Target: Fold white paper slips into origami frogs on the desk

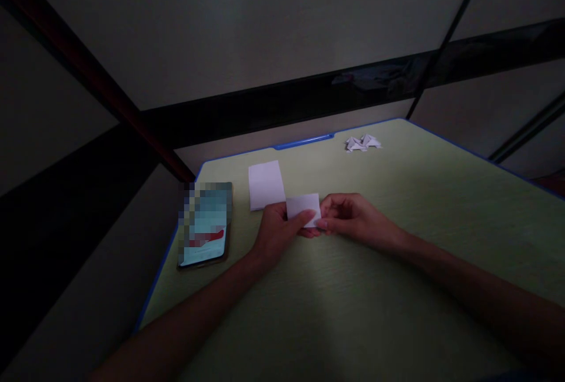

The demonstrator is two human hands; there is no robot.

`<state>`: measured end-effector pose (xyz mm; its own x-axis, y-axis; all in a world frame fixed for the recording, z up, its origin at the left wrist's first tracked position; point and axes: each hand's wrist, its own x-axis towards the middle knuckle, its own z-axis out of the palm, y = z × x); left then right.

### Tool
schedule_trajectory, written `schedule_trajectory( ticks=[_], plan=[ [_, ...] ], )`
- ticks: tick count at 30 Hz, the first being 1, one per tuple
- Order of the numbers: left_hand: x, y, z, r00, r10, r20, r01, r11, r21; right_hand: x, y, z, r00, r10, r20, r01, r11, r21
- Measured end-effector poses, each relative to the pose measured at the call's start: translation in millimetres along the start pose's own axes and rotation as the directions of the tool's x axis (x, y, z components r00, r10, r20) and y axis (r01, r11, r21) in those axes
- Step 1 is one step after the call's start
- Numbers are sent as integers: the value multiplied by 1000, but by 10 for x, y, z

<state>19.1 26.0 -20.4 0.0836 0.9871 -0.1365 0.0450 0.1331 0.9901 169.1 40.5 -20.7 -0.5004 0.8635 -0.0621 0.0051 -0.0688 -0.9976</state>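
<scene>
A small white piece of paper (302, 204), roughly square and perhaps folded, is held above the table between both hands. My left hand (279, 226) grips it with the thumb lying across its front and the fingers behind. At its lower right corner, my right hand (346, 214) pinches the paper between thumb and fingertips. Just beyond my left hand lies a stack of white paper (266, 185) on the tabletop. Whether the held paper has several layers is too dim to tell.
The pale green table (424, 205) has a blue edge. A lit phone (205, 246), partly pixelated, lies at the left. Folded white paper figures (362, 143) sit near the far edge, right of a blue strip (304, 142). Cabinet-like panels (273, 29) stand behind the table.
</scene>
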Motion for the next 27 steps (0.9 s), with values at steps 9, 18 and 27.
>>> schedule_trajectory(
  ticks=[9, 18, 27],
  plan=[
    [-6, 23, 14, 1000, 4, -12, -4, 1000, 8, -5, 1, -8, 998, 16, 53, -16, 1000, -7],
    [-21, -1, 1, 990, 101, 103, -101, 995, 0, -32, -27, -22, 995, -43, 94, 46, 998, -38],
    [11, -76, -20, 978, 64, 199, -51, 996, -70, -32, -42, -12, 992, -84, 98, 95, 989, -115]
  ],
)
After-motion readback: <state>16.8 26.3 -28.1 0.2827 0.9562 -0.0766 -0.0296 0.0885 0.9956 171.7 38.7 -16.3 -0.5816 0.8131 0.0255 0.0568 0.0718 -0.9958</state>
